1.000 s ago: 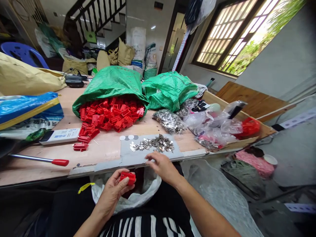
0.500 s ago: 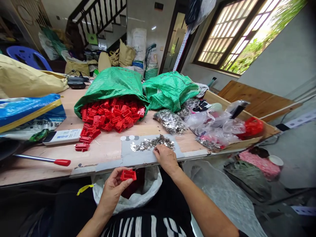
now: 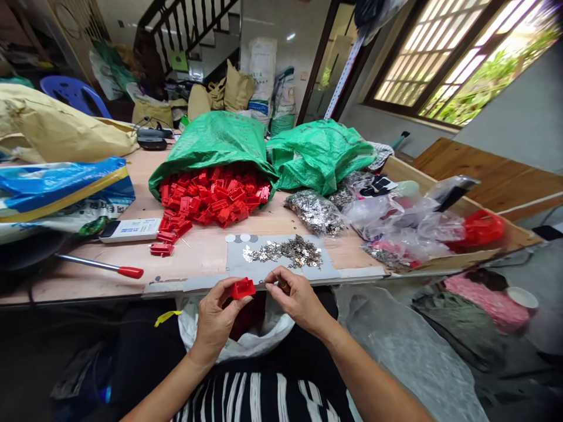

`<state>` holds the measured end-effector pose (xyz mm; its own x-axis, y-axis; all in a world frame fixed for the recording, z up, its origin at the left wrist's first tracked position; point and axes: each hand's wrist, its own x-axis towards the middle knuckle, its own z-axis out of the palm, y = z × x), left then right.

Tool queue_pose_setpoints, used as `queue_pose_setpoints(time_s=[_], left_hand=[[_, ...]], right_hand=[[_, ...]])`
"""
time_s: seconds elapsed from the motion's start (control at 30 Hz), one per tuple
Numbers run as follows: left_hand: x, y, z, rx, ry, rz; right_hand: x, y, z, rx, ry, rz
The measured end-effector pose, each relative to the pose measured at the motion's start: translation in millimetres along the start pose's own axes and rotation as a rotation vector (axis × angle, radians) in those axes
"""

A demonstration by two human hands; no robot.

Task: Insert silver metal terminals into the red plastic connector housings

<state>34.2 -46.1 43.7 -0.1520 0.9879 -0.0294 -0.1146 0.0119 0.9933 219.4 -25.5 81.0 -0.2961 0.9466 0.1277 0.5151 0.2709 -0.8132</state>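
Between the thumb and fingers of my left hand is a red plastic part, its hollow side showing. My right hand is pinched close to its right, around a small metal piece at the fingertips; something brown and thin lies across the palm. Both hands are at the table's front edge, over a white sack. Just beyond them, small metal pieces lie heaped on a grey sheet. Many red parts spill from a green bag.
A second green bag and a clear bag of metal pieces lie behind. At right is a wooden tray of plastic bags. A red-tipped rod, a white box and a blue bag are at left.
My right hand has drawn back from the metal heap toward the red part, now with a small piece at its fingertips. My left hand has risen slightly with the red part. The view has shifted.
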Motion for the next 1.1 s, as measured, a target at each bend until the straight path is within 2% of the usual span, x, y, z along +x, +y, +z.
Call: queue_pose_setpoints(time_s=[0.17,0.3,0.43,0.57,0.7,0.77,0.87,0.93,1.1], left_hand=[[-3,8,0.7,0.055,0.026,0.061],[-4,10,1.5,0.049,-0.039,0.101],[-6,8,1.0,0.143,-0.083,0.206],[-8,6,0.3,0.178,-0.061,0.186],[-10,2,-0.8,0.162,-0.016,0.152],[-11,0,-1.3,0.152,-0.013,0.145],[-11,-2,-1.5,0.172,-0.015,0.172],[-11,-3,-1.6,0.208,-0.026,0.24],[-9,-5,-2.2,0.356,-0.067,0.522]], right_hand=[[-4,-8,9,-0.107,0.009,-0.128],[-4,-6,16,-0.221,-0.005,-0.2],[-4,-6,21,-0.209,-0.021,-0.213],[-5,-7,20,-0.055,-0.037,-0.156],[-5,-3,11,0.248,-0.144,-0.008],[-5,2,9,0.376,-0.131,0.062],[-5,10,11,0.423,-0.064,0.105],[-5,12,15,0.414,-0.062,0.107],[-5,8,21,0.352,-0.072,0.12]])
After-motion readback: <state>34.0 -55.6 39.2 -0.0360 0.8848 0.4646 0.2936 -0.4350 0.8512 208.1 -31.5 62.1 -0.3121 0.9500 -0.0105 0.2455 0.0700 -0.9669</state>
